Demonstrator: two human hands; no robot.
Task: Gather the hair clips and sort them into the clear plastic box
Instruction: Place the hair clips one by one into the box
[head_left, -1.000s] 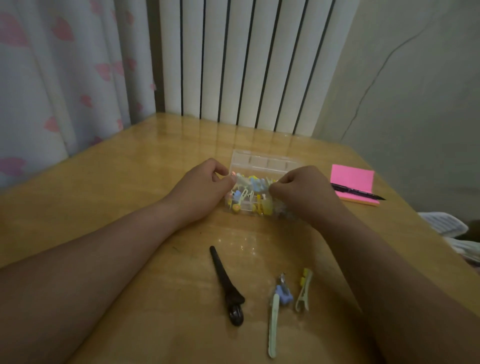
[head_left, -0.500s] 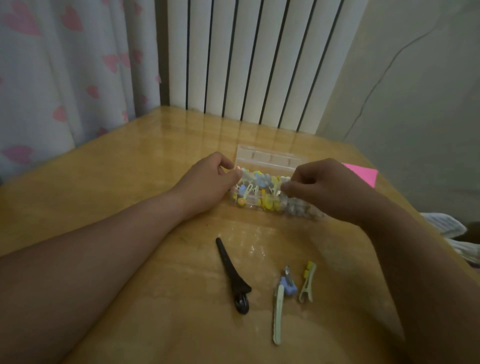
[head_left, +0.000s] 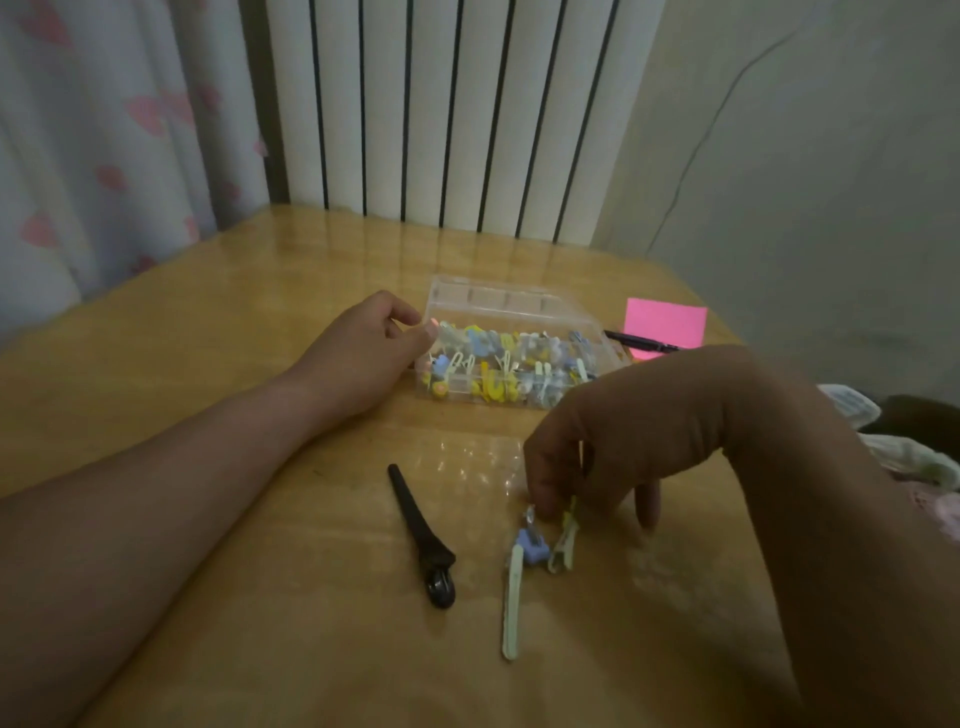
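Right hand (head_left: 618, 441) has its fingers curled down, pinching the far tip of the small yellow-green clip (head_left: 563, 540), which lies near-to-far on the worktop (head_left: 208, 338) just this side of the clear plastic box (head_left: 498, 297), whose left end the left hand (head_left: 371, 348) grips.

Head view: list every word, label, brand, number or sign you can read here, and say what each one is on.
None: no readable text shows anywhere in this frame.
On the pink sticky pad: the visible face looks blank.
On the pen: any marking is too small and dark to read.
On the clear plastic box: no label visible.
On the black hair clip and the yellow-green hair clip: no print visible.
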